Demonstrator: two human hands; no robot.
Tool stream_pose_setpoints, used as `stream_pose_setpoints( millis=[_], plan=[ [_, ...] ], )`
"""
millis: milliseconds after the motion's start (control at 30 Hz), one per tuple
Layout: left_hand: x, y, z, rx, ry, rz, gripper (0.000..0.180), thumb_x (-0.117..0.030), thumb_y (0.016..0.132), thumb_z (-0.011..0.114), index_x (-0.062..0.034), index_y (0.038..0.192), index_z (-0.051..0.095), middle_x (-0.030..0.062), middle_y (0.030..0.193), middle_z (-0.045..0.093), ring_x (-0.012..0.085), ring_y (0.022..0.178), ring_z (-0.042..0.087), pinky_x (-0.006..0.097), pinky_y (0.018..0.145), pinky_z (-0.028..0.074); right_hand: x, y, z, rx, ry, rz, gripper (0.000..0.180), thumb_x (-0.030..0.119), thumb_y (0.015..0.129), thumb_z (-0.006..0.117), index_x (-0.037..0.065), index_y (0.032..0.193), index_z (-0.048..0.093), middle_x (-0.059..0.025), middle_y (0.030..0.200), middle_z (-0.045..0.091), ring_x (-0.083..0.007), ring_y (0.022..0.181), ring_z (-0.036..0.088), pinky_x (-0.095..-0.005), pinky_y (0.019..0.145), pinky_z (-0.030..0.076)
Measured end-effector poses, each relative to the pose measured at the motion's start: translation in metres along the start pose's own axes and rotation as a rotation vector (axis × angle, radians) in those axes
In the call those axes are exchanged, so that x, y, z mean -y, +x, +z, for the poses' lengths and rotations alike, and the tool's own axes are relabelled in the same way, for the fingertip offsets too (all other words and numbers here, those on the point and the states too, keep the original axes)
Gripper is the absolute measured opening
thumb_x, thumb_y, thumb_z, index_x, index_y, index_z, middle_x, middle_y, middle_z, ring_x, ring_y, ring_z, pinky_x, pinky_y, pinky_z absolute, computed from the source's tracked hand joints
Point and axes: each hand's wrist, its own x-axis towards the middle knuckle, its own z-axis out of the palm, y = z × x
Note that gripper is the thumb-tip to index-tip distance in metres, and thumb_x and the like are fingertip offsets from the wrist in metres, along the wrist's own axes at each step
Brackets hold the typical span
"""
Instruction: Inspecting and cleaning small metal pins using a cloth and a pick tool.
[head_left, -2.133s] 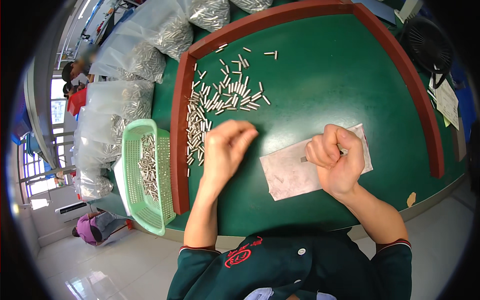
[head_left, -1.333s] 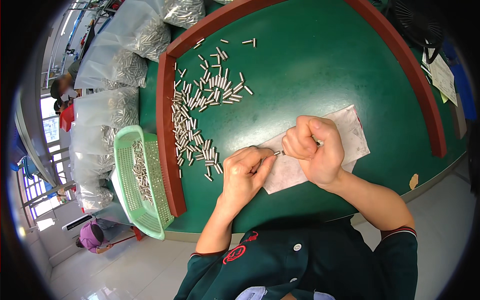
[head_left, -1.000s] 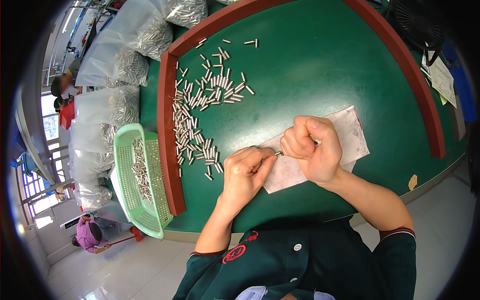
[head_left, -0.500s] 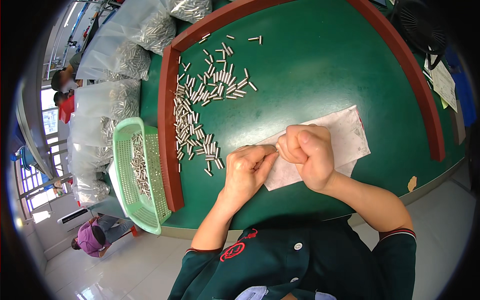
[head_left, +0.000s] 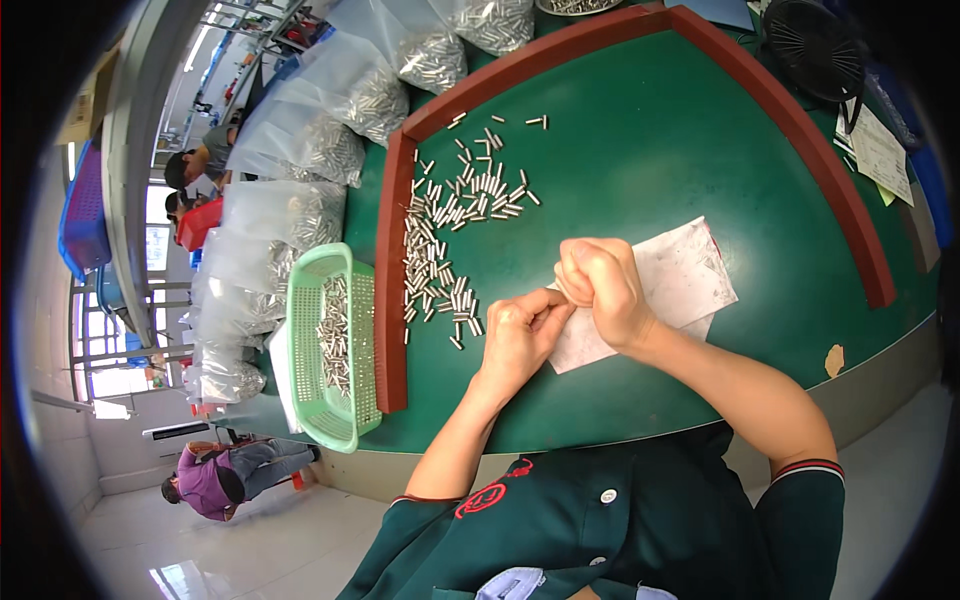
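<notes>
My left hand [head_left: 522, 333] and my right hand [head_left: 598, 285] meet over the green table [head_left: 640, 150], fingertips touching. Both are closed; in the earlier views a thin metal pin sat between them, but now the fingers hide it. They hover at the left end of a white sheet of paper [head_left: 680, 280]. Just left of my left hand lies a scatter of several small silver metal pins [head_left: 440, 250] on the green surface.
A red-brown raised border [head_left: 392, 270] frames the table. A light green mesh basket [head_left: 330, 350] with pins sits left of it, beside clear bags of metal parts [head_left: 330, 140]. A black fan [head_left: 810, 40] stands far right. Other people work at far left.
My left hand came back from the pin pile toward my right hand. The two hands closed together and shifted slightly left over the paper's end.
</notes>
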Motion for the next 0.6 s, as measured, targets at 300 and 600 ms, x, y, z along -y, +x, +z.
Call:
stream_pose_setpoints(
  millis=[300,600],
  plan=[
    [0.002,-0.005,-0.005,-0.078,-0.615,-0.213,0.004,-0.005,0.077,0.060,-0.0029,0.079,0.057,-0.0012,0.067,0.050,0.0067,0.057,0.041,0.019,0.053,0.034,0.019,0.009,-0.022,-0.051,0.389,-0.008,0.028,0.013,0.077,0.033,0.011,0.050,0.026,0.0027,0.042,0.023,-0.0057,0.038,0.016,-0.0230,0.036,0.013],
    [0.013,0.004,-0.029,0.153,-1.486,-0.515,0.022,-0.010,0.082,0.055,0.0003,0.102,0.053,0.0039,0.074,0.047,0.0063,0.058,0.035,0.018,0.051,0.030,0.030,0.009,-0.021,-0.101,0.430,0.074,0.034,0.022,0.083,0.031,0.012,0.051,0.025,0.0029,0.040,0.021,-0.0064,0.039,0.014,-0.0233,0.039,0.014]
  ],
)
